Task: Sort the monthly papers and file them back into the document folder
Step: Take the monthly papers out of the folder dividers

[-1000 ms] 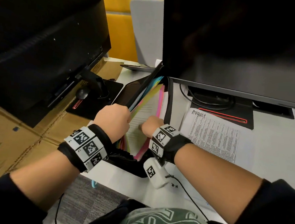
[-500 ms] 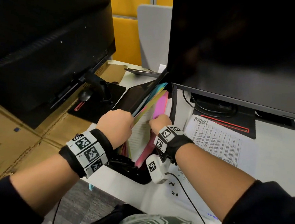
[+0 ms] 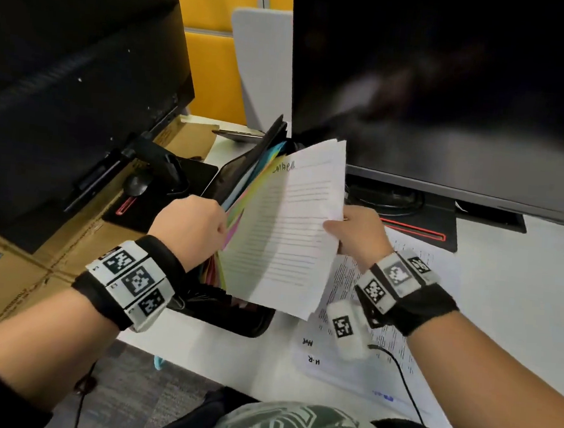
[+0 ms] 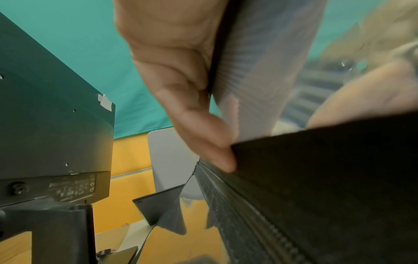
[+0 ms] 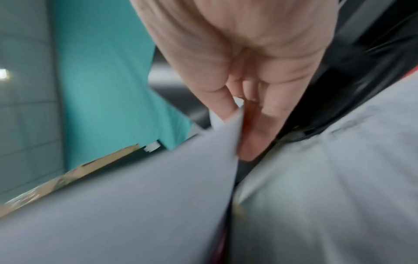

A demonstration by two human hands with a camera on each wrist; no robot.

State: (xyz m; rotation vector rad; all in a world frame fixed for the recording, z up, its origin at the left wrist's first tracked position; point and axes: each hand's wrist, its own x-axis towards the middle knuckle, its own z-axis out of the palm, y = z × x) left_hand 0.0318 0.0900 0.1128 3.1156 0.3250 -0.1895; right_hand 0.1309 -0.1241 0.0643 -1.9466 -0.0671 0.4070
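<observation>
A black expanding document folder [image 3: 232, 314] stands open on the white desk [image 3: 521, 283], its coloured dividers [image 3: 240, 207] fanned out. My left hand [image 3: 192, 227] grips the folder's left flap and front dividers, thumb on the black cover [image 4: 316, 160]. My right hand [image 3: 356, 233] pinches the right edge of a thin sheaf of white lined papers [image 3: 289, 234], lifted out and tilted up over the folder; the pinch shows in the right wrist view [image 5: 237, 125]. More printed sheets [image 3: 383, 323] lie flat on the desk under my right wrist.
A large dark monitor [image 3: 452, 92] stands right behind the folder, its stand [image 3: 418, 221] on the desk. Another monitor [image 3: 64, 95] and its base [image 3: 161, 187] sit to the left over flattened cardboard [image 3: 5, 276]. A wrist-camera cable [image 3: 402, 378] trails across the sheets.
My right hand has pulled the white papers up out of the pink divider pocket and swung them right. The left hand kept hold of the folder.
</observation>
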